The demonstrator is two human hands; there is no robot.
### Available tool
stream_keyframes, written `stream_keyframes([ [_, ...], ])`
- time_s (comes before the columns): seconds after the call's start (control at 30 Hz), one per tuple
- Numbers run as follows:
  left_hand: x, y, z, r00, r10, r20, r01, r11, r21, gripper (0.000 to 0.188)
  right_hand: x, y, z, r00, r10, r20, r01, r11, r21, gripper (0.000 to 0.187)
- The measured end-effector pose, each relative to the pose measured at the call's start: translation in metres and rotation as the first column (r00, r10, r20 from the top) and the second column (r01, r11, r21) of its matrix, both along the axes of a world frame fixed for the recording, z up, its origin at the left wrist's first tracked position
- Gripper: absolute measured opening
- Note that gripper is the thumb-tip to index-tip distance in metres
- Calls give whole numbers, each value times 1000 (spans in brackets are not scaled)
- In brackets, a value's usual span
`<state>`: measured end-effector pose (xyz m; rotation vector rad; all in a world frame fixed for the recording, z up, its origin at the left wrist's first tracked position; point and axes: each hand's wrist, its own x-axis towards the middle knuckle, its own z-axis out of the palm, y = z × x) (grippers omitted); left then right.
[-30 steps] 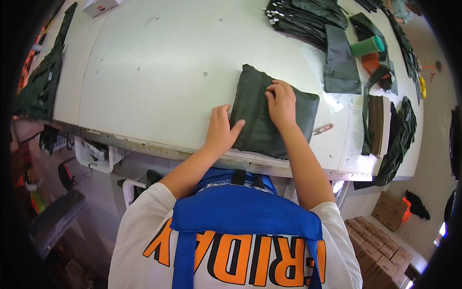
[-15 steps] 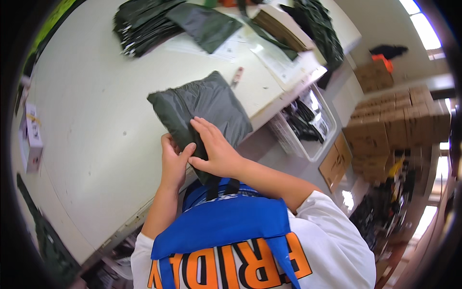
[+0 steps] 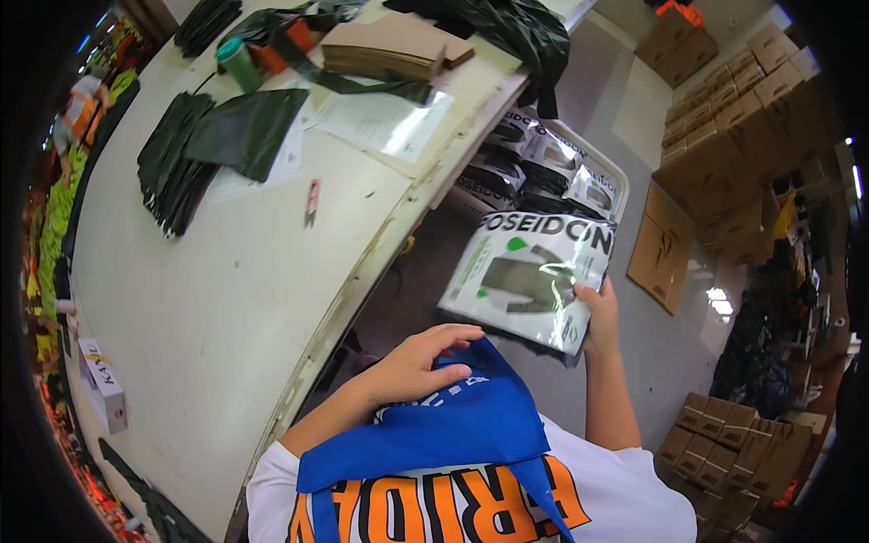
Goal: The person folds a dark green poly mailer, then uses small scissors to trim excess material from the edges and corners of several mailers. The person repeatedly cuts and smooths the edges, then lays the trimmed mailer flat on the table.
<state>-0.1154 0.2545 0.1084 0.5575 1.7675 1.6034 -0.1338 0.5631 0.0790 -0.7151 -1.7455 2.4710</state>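
- Bench: long, pale, on your left; stacks of dark folded garments at its far end.
- Bin: beside the bench end, filled with bagged garments.
- Clear packaged garment: your right hand grips its right edge, holding it above the floor.
- Left hand: empty, fingers loosely spread, resting on your blue apron.

Glossy clear plastic packet, matt blue cloth apron, smooth painted table, brown cardboard boxes
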Motion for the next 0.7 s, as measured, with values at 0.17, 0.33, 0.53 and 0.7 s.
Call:
stream_keyframes([
  [0.17, -23, 64, -34, 919, 262, 296, -243, 965, -98, 45, -110, 83, -77, 987, -105, -118, 90, 988, -125, 44],
  [0.33, -27, 86, -45, 832, 462, 306, -432, 887, -165, 40, -268, 117, -149, 982, -78, 169, 36, 970, 242, 69],
  [0.53, 17, 83, -72, 642, 690, 334, -642, 722, -257, 38, -331, 110, -198, 972, 45, 231, -159, 849, 504, 77],
  [0.7, 146, 76, -148, 378, 896, 233, -765, 444, -467, 36, -219, 21, -275, 619, 571, 540, -772, 315, 552, 19],
])
